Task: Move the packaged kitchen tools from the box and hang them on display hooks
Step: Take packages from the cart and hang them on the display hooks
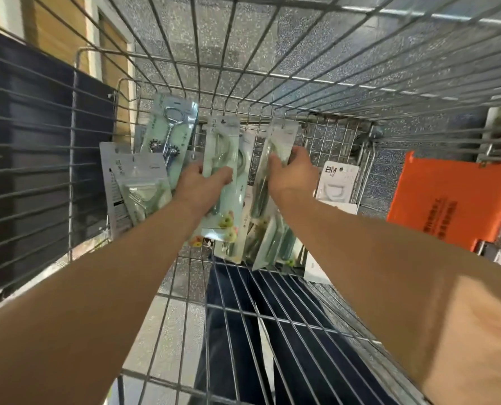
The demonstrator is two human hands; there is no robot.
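Hidden parts
The fingers of your left hand [198, 182] are behind the pale green plastic tool pack [223, 159]; its print is too blurred to read; the flat orange bag [448, 200] is cut at right.

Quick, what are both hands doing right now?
Left hand: grips a pale green packet.
Right hand: grips a slim packet beside it.

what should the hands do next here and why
Probably lift both hands straight up, clear of the wire basket. The left hand grips a pale green pack and the right hand grips a second pack. Both are low among other packs, so nothing can be hung yet.
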